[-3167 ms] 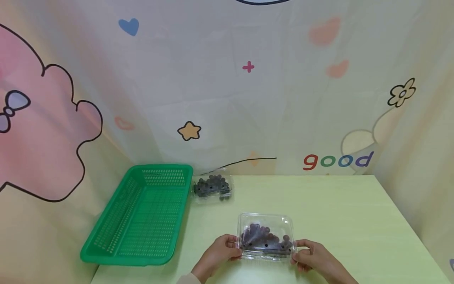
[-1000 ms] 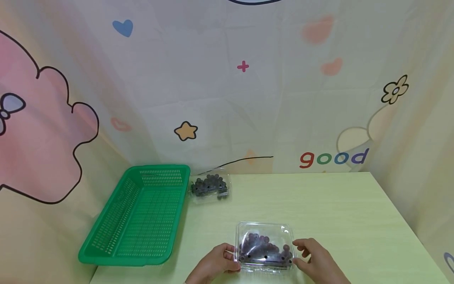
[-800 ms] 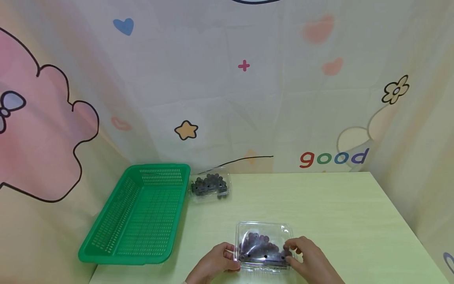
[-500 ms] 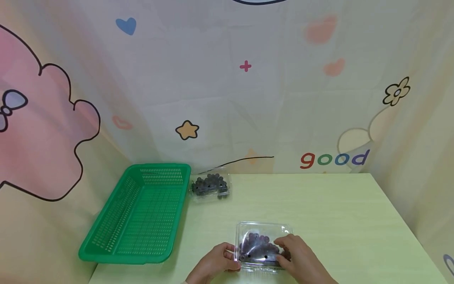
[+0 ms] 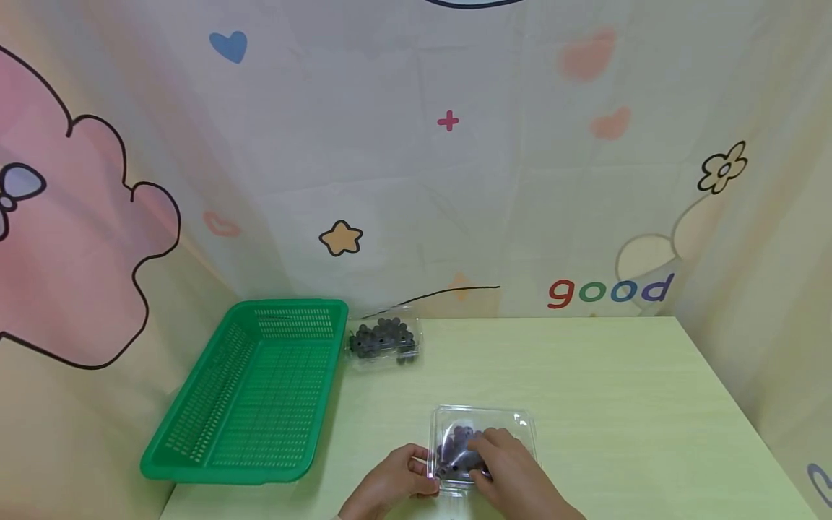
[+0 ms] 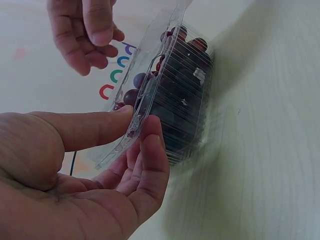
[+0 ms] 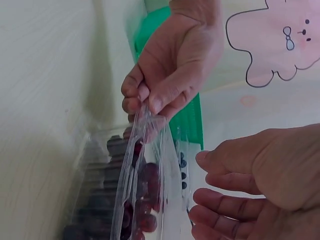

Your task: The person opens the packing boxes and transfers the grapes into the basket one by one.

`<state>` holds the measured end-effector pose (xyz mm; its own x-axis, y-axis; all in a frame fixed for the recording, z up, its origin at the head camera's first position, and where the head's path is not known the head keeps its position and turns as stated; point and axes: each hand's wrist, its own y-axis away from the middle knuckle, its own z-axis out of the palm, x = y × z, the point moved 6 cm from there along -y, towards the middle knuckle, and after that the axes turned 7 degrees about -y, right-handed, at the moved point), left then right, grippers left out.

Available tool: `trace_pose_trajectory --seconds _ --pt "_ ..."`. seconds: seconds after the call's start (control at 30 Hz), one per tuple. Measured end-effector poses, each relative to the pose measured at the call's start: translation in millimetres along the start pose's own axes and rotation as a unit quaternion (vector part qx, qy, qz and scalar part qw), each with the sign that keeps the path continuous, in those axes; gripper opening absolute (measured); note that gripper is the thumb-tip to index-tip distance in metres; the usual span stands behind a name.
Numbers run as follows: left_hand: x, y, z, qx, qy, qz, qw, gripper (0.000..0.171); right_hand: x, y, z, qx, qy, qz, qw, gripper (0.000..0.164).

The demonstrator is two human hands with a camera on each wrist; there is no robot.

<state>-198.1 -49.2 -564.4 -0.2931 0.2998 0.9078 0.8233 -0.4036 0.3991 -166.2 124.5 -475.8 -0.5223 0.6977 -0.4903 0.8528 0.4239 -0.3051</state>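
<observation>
A clear plastic clamshell box [image 5: 484, 417] of dark red grapes [image 5: 460, 437] sits at the near middle of the table. My left hand [image 5: 393, 480] pinches the rim at its left side; in the left wrist view the thumb lies on top of the rim and the index finger beneath. Over the lid hovers my right hand [image 5: 516, 473], fingers loosely bent, covering the box's right part from the head view. The right wrist view shows that hand [image 7: 270, 185] apart from the lid, with nothing between thumb and fingers.
A green slotted plastic basket [image 5: 273, 404] stands at the left of the table. Close to its back right corner lies a second clear box of dark grapes [image 5: 383, 339]. A printed curtain [image 5: 416, 180] hangs behind the table.
My right hand has let go of the box's right edge and moved left over the lid. The left hand still grips the left rim. Earlier, the box was shifted slightly nearer.
</observation>
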Motion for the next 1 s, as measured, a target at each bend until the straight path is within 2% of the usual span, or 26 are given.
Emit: trace_pose_trajectory --seconds 0.23,0.37,0.57,0.87,1.0 --pt "0.0 -1.8 -1.4 0.006 -0.014 -0.025 0.9996 0.029 -15.1 -12.9 12.3 -0.019 0.040 -0.030 0.999 0.028" --pt "-0.2 -2.2 -2.1 0.006 -0.012 -0.025 0.9996 0.030 -22.2 -17.5 20.8 -0.019 0.055 -0.055 0.997 0.027" --pt "-0.3 -0.2 -1.3 0.000 -0.001 0.003 1.0000 0.030 -31.7 -18.5 31.6 0.001 0.078 -0.101 0.992 0.023" --pt "-1.5 -1.6 -5.2 0.014 -0.037 -0.026 0.9989 0.032 -36.4 -22.0 43.6 -0.015 0.135 -0.094 0.986 0.020" --pt "-4.8 -3.5 -5.2 0.015 -0.041 -0.042 0.9981 0.031 -36.6 -22.8 48.4 -0.019 0.147 -0.105 0.983 0.017"
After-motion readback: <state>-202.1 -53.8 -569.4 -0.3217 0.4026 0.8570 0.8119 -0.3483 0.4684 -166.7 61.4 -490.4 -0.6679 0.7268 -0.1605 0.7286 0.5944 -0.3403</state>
